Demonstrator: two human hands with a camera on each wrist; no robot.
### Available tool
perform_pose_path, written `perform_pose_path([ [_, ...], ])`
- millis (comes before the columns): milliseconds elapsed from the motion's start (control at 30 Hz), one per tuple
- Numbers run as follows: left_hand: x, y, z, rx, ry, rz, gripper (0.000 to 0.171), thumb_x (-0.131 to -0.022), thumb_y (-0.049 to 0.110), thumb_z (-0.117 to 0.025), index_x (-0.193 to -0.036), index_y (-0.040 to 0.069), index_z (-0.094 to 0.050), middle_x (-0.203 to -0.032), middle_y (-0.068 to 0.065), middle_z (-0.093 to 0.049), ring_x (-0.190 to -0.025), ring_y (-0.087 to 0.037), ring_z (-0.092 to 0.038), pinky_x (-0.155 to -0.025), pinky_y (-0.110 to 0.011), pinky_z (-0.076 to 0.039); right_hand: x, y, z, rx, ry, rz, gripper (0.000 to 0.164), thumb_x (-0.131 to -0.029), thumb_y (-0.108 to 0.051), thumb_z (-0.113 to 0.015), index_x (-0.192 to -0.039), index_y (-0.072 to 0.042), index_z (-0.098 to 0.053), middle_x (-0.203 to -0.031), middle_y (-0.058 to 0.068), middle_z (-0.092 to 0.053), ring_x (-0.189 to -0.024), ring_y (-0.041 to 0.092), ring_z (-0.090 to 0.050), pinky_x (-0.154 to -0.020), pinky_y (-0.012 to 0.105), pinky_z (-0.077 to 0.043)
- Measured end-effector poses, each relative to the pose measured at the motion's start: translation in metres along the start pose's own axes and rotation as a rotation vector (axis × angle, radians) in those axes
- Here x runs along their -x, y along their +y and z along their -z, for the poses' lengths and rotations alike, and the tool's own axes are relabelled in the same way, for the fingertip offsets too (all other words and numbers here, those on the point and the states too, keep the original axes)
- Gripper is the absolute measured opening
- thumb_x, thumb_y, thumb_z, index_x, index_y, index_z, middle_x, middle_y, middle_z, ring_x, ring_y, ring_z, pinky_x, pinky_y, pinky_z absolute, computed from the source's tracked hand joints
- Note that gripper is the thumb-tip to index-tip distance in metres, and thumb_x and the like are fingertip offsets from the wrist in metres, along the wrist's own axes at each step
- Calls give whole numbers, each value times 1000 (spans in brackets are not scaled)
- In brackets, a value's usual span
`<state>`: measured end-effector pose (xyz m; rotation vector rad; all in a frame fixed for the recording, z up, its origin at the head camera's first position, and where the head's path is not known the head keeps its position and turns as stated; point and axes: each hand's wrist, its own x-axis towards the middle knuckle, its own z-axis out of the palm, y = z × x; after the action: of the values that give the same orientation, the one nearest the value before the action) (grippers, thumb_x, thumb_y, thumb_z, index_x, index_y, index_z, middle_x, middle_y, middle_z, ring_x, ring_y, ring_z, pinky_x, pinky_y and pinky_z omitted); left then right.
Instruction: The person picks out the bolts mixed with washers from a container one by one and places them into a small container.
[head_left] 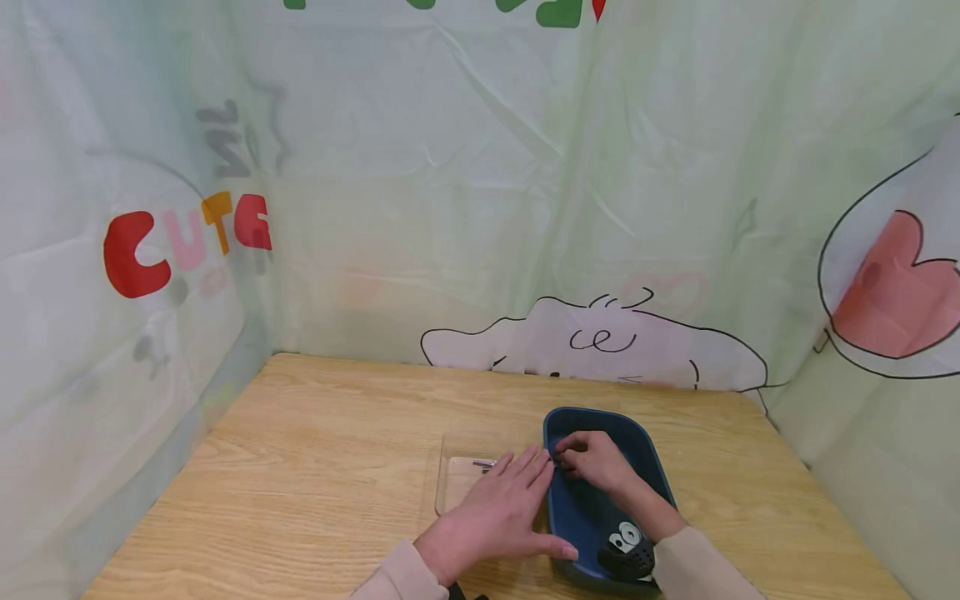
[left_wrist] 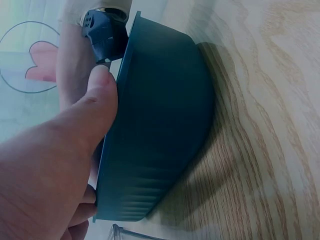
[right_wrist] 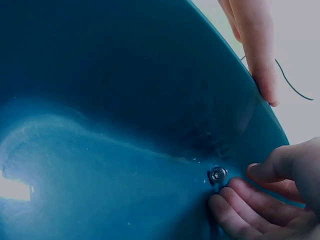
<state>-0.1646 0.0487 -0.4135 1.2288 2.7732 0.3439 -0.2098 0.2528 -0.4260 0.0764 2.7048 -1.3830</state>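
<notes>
A deep blue plastic bin (head_left: 663, 479) stands on the table. My left hand (head_left: 504, 518) rests on its left rim with the fingers extended; in the left wrist view the thumb (left_wrist: 102, 95) lies along the rim. My right hand (head_left: 596, 460) reaches inside the bin. In the right wrist view a small dark socket-head screw (right_wrist: 217, 174) lies on the bin's inner surface, right by the right hand's fingertips (right_wrist: 235, 187). The thumb and fingers there stand apart, with nothing seen between them. Left of the bin sits a clear shallow tray (head_left: 441, 487), partly hidden by the left hand, holding small metal pieces (head_left: 483, 464).
The wooden table (head_left: 300, 475) extends around the bin and tray. Hanging printed cloth (head_left: 360, 208) closes off its back and sides. Near the right sleeve (head_left: 693, 554) is a black perforated wrist device with white round marks (head_left: 628, 552). A dark object edge (head_left: 457, 592) shows at the bottom.
</notes>
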Motion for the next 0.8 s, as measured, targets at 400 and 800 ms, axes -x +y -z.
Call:
perform_pose_path([
  [400,1,-1,1,12,2,10,104,-82,82,-45,-158,14,-26,-167,0,-17,-155,-20,-15,-125,-44,-22,-1,-4,-3,-19,-24,-59,23,-97,-2,-53,-112,10,-67,-100,16,-71,-87,24,-70,-80,41,-61],
  [800,2,-1,4,38,-8,-2,102,-83,79,-48,-158,14,-26,-167,-1,-19,-155,-18,-16,-124,-44,-24,-4,-5,-6,-35,-27,-95,26,-98,-5,-54,-117,10,-64,-105,17,-71,-89,23,-71,-85,41,-60],
])
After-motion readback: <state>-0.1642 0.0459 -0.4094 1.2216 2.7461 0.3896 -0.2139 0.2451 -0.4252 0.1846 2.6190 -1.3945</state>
